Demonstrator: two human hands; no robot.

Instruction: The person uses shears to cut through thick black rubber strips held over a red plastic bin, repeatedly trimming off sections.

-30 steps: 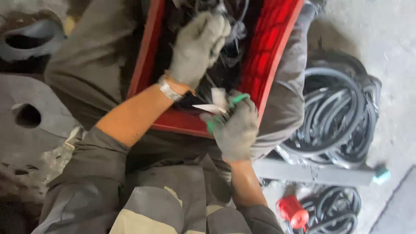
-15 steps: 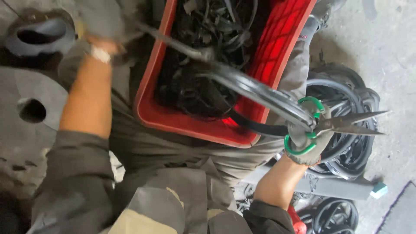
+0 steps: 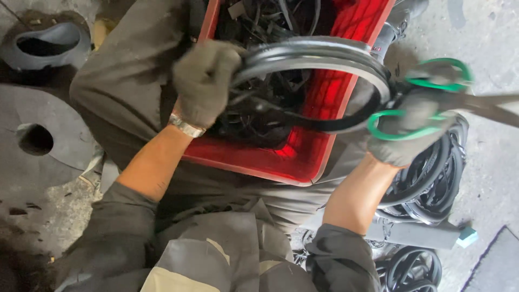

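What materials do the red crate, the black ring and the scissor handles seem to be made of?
Red crate: probably plastic, with glossy moulded walls. Black ring: likely rubber, matte, bending between the left hand and the right hand. Scissor handles: green coating, plastic or rubber; blur leaves it open.

- Scissors (image 3: 448, 100), right of the red crate (image 3: 319, 157): motion-blurred, blade tips cut off by the frame edge.
- Left hand (image 3: 205, 81), over the crate: blurred, fingers indistinct.
- Crate's far end: cut off by the top edge.
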